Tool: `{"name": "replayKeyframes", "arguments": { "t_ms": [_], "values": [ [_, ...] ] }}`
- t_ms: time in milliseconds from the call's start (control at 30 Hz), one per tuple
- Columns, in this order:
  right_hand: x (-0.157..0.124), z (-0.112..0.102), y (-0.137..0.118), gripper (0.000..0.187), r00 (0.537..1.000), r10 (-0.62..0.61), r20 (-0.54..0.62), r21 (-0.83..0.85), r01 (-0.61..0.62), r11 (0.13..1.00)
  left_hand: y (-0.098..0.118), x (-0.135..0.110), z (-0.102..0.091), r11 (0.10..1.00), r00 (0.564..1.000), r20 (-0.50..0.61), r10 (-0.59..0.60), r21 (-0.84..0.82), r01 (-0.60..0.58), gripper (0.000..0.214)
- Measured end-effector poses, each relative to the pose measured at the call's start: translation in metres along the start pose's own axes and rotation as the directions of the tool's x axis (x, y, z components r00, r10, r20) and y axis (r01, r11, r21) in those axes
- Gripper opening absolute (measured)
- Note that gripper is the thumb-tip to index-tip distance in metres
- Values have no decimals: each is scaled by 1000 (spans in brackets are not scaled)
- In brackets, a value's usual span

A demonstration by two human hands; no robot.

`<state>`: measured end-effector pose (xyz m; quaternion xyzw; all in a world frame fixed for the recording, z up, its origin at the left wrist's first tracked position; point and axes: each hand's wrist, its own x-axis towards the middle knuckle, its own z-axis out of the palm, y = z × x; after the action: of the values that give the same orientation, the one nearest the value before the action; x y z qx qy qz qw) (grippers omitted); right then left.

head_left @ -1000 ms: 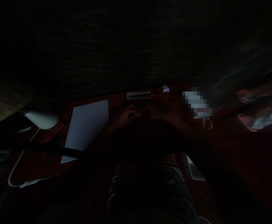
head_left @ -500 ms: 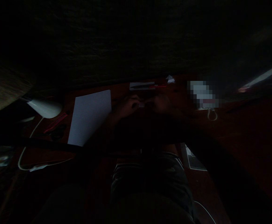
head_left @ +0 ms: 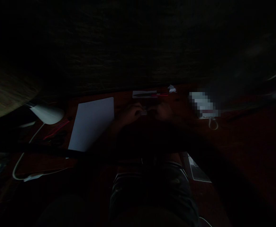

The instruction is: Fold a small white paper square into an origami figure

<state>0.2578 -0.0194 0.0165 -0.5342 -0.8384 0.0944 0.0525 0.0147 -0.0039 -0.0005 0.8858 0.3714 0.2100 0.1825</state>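
The scene is very dark. My left hand (head_left: 132,113) is closed, its fingers pinching a small pale piece (head_left: 143,112) that looks like paper. Facing it, my right hand (head_left: 164,111) has its fingers bent in at the other side of that piece; its fingertips are too dim to make out fully. Just beyond the hands lies a dark-bladed tool with a red handle (head_left: 160,94), probably a knife, across a white strip (head_left: 135,93). Left of my left hand rests a large white sheet (head_left: 94,118).
A crumpled white scrap (head_left: 172,89) sits at the back. To the left are a white lamp-like cone (head_left: 48,114), a long red object (head_left: 57,129) and a white cable (head_left: 16,168). A blurred-out pale object (head_left: 203,104) with a looped cord (head_left: 213,124) lies right.
The whole view has shifted, so everything on the table appears slightly lower. Both hands stay together at the small pale piece, with little visible movement.
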Motion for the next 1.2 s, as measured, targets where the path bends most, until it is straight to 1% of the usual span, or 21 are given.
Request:
{"name": "replayKeyframes", "arguments": {
  "t_ms": [167,300,400,467,633,733,833,967,1200],
  "values": [
    [0,-1,-2,43,1000,1,-6,-22,-1,1000,2,-1,-1,1000,1000,4,1,11,-1,25],
    [1,0,0,44,1000,3,6,-8,-3,1000,1,-2,0,999,1000,-15,-4,36,5,25],
    [2,1,2,44,1000,-14,-16,7,15,1000,0,-3,1,999,1000,-27,10,33,-10,29],
    [3,1,2,45,1000,-17,-12,6,17,1000,-2,-2,2,999,999,-27,18,27,-17,32],
    [3,1,-1,45,1000,23,21,25,-23,999,-3,0,3,999,999,-16,32,40,-31,27],
    [1,1,-1,47,1000,25,-8,30,-25,999,-1,1,2,996,999,-7,39,82,-38,25],
    [-1,1,0,50,999,26,-37,13,-26,1000,1,1,1,993,999,2,47,113,-47,24],
    [-1,2,0,48,1000,-4,13,-46,5,999,3,1,1,991,999,15,35,132,-37,26],
    [2,2,-5,44,1000,16,0,-62,-16,998,2,-1,2,994,1000,13,3,108,-4,27]
  ]
}}
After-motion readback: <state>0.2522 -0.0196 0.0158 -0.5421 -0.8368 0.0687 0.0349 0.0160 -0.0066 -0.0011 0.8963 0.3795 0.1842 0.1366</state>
